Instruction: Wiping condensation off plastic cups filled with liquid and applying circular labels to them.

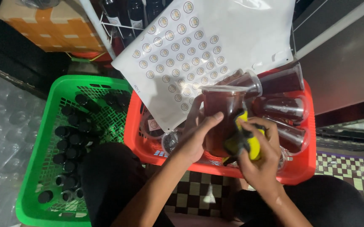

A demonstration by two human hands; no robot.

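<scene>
Left hand (199, 141) was wrapped around a clear plastic jar (222, 120) of dark brown liquid, fingers closed on its side, the jar held upright just above the near rim of the red basket (304, 168). Right hand (260, 157) was clenched on a yellow-and-black cloth (244, 138), pressing it against the jar's right wall. More sealed jars (281, 108) of the same dark liquid lay on their sides inside the red basket, behind the held one. A white sticker sheet (199, 46) with rows of round labels leaned over the red basket's far-left corner. A green basket (37, 164) of small black-capped bottles (70, 138) sat touching the red basket's left side. Risks, as judged — the jar wall looked thin, and a hard squeeze from either hand could flex it and pop the lid, spilling liquid over the jars below; a damp surface could also let it slip from the one-handed hold — and the overhanging sheet could get splashed.
</scene>
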